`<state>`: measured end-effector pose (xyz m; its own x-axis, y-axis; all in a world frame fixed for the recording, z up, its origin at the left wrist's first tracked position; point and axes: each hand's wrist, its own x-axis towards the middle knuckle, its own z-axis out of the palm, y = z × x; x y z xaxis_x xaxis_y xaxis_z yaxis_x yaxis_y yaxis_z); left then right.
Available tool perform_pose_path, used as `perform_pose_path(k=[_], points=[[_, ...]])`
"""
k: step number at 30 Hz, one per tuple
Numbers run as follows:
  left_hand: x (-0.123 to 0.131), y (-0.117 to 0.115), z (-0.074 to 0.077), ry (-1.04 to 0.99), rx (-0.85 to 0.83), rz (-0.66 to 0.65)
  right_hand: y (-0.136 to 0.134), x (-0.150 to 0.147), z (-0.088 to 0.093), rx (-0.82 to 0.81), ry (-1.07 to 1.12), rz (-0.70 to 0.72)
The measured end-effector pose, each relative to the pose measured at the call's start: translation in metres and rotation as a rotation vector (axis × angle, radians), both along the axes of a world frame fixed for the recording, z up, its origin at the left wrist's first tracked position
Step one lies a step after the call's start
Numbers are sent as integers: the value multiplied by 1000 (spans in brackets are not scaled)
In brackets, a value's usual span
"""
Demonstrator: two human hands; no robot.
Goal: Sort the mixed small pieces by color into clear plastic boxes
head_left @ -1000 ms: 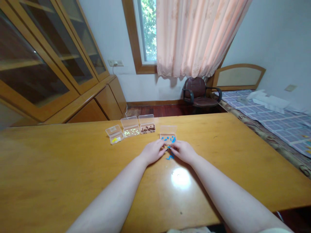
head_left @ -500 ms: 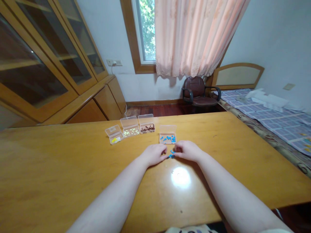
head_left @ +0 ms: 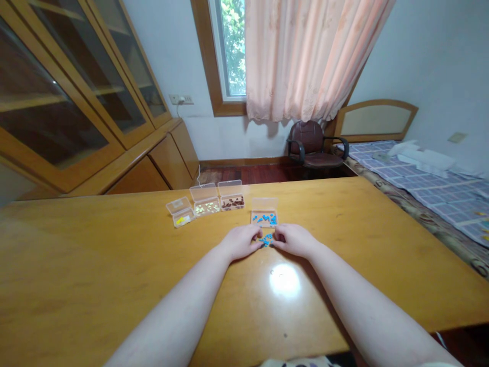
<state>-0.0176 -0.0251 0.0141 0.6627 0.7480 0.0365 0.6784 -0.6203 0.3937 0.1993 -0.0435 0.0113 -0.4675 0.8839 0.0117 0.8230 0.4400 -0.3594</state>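
Note:
Several small blue pieces (head_left: 266, 239) lie in a loose cluster on the table between my two hands. From the left, my left hand (head_left: 243, 241) curls inward, its thumb and fingertips at the cluster's edge. My right hand (head_left: 293, 239) mirrors it from the right, fingers bent and thumb tip against the pieces. Both hands rest on the tabletop, closed around the sides of the cluster; the pieces are too small to name. Just behind them stands a clear plastic box (head_left: 264, 225) with its lid up and more blue pieces inside.
To the left are three more lidded clear boxes: one with brown pieces (head_left: 233, 203), one with pale yellow pieces (head_left: 207, 208), one with a yellow item (head_left: 180, 220). The wooden table (head_left: 114, 265) stands before a chair (head_left: 311, 145), a bed (head_left: 428, 173) and a cabinet (head_left: 95, 102).
The blue pieces between my hands have shifted slightly left and sit more gathered. My fingers have moved a little, and my right hand has drawn slightly to the left.

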Motion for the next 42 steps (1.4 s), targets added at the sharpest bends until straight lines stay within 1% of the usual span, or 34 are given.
perform_pose_path(k=[3, 7, 10, 14, 18, 22, 27, 31, 33, 34, 37, 39, 40, 42], points=[[1, 0, 0, 4, -8, -2, 0, -1, -1, 14, 15, 10], [2, 1, -3, -12, 8, 62, -2, -5, 0, 49, 65, 63], [1, 2, -3, -41, 1, 74, -3, -5, 1, 77, 85, 50], [1, 2, -3, -48, 1, 63, -4, -8, -1, 146, 56, 43], [2, 2, -2, -46, 3, 65, -2, -11, -6, 174, -4, 98], [2, 2, -2, -54, -8, 68, 0, -11, -6, 187, -22, 136], [3, 3, -4, -48, -30, 81, -1, -13, -2, 212, -63, 136], [3, 3, -5, -67, -28, 74, -1, -14, -5, 256, -25, 121], [2, 3, -4, -74, -26, 74, 1, -12, -9, 294, 53, 88], [2, 3, -3, -77, -27, 75, 2, -10, -10, 319, 101, 49], [1, 3, -1, -80, -32, 69, 9, -3, -14, 383, 219, -135], [1, 2, 1, -79, -33, 58, 12, 2, -15, 397, 250, -230], [0, 1, 1, -77, -32, 49, 13, 5, -15, 394, 251, -250], [-1, 1, 2, -71, -27, 30, 13, 8, -13, 364, 228, -227]])
